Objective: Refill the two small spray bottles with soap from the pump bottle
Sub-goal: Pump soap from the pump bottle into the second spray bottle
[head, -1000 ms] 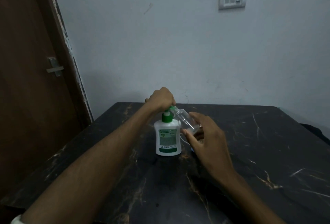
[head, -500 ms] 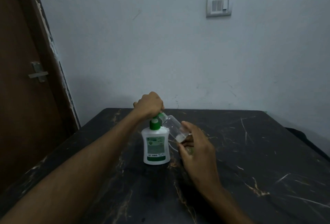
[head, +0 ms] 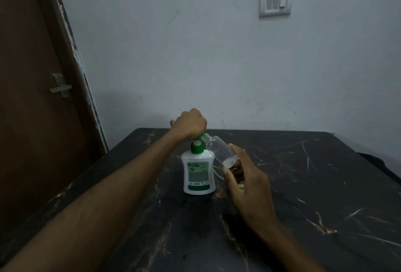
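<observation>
Seemingly light and slick, the clear spray bottle (head: 221, 152) lay tilted against the pump bottle (head: 198, 172); right hand (head: 245, 176) pinched its base, left hand (head: 191, 125) fisted over the pump.

One view only, head-worn, wide-angle, looking forward and slightly down across the dark marbled desk (head: 303, 185) toward a pale wall (head: 217, 54). Both forearms enter from the bottom edge and reach to mid-frame, so the work sits close, at arm's length. A brown door (head: 32, 98) fills the left side; a switch plate (head: 275, 2) sits upper right.
</observation>
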A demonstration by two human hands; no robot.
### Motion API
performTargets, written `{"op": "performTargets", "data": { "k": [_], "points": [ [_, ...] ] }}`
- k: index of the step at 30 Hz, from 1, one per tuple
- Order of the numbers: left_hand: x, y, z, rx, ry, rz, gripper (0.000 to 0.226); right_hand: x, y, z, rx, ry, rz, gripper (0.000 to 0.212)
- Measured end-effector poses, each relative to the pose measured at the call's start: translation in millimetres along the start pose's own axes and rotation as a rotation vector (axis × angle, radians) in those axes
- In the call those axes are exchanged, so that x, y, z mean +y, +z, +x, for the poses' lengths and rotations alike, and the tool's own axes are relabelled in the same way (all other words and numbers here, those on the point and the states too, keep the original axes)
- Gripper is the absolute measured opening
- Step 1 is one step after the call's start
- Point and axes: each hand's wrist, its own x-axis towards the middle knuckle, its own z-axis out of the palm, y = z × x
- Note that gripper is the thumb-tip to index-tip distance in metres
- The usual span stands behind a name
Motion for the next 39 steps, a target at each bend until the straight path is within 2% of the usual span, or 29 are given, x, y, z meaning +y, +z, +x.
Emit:
{"op": "performTargets", "data": {
  "k": [7,23,39],
  "points": [
    [6.4,-5.7,-2.6,0.052,0.011,0.028,0.021,-1.9,1.0,0.0,-0.008,-0.001,0.016,0.058],
    [3.7,0.2,0.9,0.052,0.01,-0.005,0.02,3.4,1.7,0.4,-0.014,-0.004,-0.025,0.044],
    [2.0,3.1,-2.6,0.029,0.014,-0.028,0.018,3.1,2.6,0.5,-0.037,-0.001,-0.026,0.041]
  ]
}}
